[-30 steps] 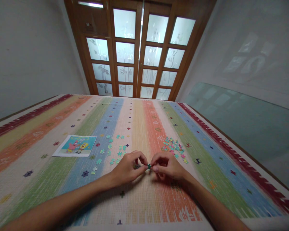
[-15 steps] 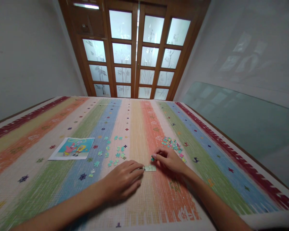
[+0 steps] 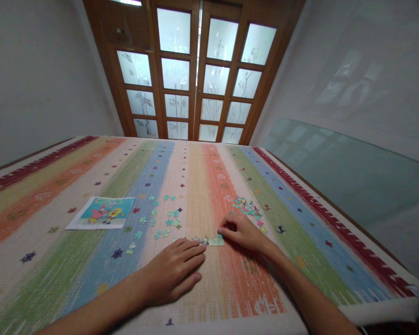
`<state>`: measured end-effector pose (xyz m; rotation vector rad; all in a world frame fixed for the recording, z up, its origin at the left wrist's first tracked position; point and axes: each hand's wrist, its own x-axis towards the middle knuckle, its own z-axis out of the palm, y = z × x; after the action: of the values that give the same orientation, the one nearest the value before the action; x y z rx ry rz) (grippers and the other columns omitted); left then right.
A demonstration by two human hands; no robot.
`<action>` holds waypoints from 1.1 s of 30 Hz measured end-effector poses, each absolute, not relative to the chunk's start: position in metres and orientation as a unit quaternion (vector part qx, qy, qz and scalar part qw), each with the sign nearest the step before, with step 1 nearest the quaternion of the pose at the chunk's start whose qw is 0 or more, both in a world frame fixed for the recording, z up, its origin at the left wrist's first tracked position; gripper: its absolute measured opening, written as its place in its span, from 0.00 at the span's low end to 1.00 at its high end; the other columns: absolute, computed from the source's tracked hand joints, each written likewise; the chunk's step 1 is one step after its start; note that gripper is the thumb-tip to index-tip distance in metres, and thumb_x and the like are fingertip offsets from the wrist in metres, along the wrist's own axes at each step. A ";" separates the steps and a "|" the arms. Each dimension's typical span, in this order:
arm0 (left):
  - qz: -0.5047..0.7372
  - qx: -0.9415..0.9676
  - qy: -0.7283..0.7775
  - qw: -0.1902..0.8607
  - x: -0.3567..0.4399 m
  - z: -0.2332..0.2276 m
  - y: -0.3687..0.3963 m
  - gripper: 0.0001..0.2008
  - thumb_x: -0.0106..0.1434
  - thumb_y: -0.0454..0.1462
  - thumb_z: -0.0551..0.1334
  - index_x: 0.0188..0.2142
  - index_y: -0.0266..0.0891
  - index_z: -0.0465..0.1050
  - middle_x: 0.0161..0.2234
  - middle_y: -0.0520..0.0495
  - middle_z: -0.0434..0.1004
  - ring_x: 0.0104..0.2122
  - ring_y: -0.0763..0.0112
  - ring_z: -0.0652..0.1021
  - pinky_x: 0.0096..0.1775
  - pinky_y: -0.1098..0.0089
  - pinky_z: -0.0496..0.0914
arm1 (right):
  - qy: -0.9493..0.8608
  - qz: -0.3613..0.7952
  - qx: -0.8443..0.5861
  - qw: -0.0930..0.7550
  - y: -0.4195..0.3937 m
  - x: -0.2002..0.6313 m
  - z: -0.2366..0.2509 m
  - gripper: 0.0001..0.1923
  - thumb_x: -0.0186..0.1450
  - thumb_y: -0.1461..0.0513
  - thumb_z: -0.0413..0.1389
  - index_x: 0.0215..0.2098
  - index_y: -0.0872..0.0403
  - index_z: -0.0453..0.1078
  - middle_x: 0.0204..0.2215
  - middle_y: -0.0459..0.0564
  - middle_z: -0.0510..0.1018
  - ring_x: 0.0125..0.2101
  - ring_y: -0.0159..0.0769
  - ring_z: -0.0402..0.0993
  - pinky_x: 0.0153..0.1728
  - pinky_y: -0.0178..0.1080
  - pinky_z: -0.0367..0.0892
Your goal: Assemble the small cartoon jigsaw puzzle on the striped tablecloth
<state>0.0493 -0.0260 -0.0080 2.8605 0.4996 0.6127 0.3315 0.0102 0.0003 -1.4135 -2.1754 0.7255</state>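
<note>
A short joined strip of jigsaw pieces (image 3: 214,242) lies across the cream and orange stripes of the cloth. My left hand (image 3: 179,265) rests flat with fingers stretched out, its fingertips on the strip's left part and hiding some of it. Between thumb and index finger, my right hand (image 3: 242,231) pinches a small teal puzzle piece (image 3: 219,236) at the strip's upper right corner. Whether that piece is touching the strip, I cannot tell. Just beyond the right hand is a heap of mixed puzzle pieces (image 3: 246,206), partly covered by it.
Several loose teal pieces (image 3: 169,214) are spread left of centre. Further left lies a printed cartoon picture (image 3: 106,213). The striped tablecloth (image 3: 199,186) covers a large table, with a glass panel (image 3: 335,163) along its right side and wooden glazed doors (image 3: 195,70) behind.
My right hand has brought the teal piece down to the strip's right end. The left hand has shifted slightly left and flattened, showing more of the strip.
</note>
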 end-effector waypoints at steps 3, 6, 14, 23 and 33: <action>0.196 0.962 0.168 0.091 0.049 -0.009 -0.026 0.16 0.72 0.36 0.57 0.58 0.37 0.68 0.58 0.38 0.77 0.57 0.51 0.77 0.57 0.50 0.72 | -0.792 0.251 -0.513 0.217 0.009 0.330 0.002 0.04 0.64 0.64 0.60 0.32 0.55 0.76 0.26 0.48 0.78 0.27 0.34 0.69 0.31 0.37 0.60; 0.198 0.961 0.170 0.094 0.049 -0.011 -0.026 0.17 0.72 0.35 0.57 0.58 0.37 0.68 0.58 0.38 0.77 0.58 0.51 0.76 0.57 0.49 0.71 | -0.793 0.263 -0.506 0.215 0.008 0.331 0.002 0.03 0.64 0.64 0.60 0.33 0.55 0.76 0.27 0.47 0.77 0.27 0.33 0.69 0.30 0.36 0.60; 0.206 0.958 0.173 0.100 0.049 -0.009 -0.027 0.17 0.71 0.35 0.58 0.59 0.39 0.68 0.58 0.39 0.77 0.58 0.52 0.77 0.57 0.51 0.71 | -0.796 0.294 -0.484 0.214 0.010 0.336 0.000 0.04 0.62 0.63 0.62 0.35 0.55 0.76 0.27 0.46 0.76 0.27 0.32 0.69 0.30 0.35 0.62; 0.217 0.955 0.173 0.104 0.049 -0.009 -0.026 0.17 0.71 0.35 0.57 0.59 0.40 0.69 0.58 0.40 0.77 0.57 0.54 0.77 0.58 0.51 0.71 | -0.799 0.284 -0.485 0.213 0.008 0.334 0.004 0.06 0.66 0.64 0.57 0.35 0.55 0.77 0.29 0.49 0.79 0.29 0.34 0.71 0.31 0.36 0.63; 0.226 0.953 0.170 0.105 0.049 -0.008 -0.026 0.17 0.71 0.35 0.57 0.59 0.40 0.69 0.58 0.39 0.78 0.57 0.54 0.77 0.57 0.51 0.71 | -0.804 0.291 -0.475 0.210 0.006 0.334 0.004 0.07 0.59 0.67 0.59 0.37 0.55 0.75 0.26 0.45 0.74 0.26 0.32 0.67 0.30 0.36 0.62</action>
<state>0.0487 -0.0264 -0.0085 2.8107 0.5013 0.6662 0.3344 0.0056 0.0045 -1.3205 -2.2346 0.8089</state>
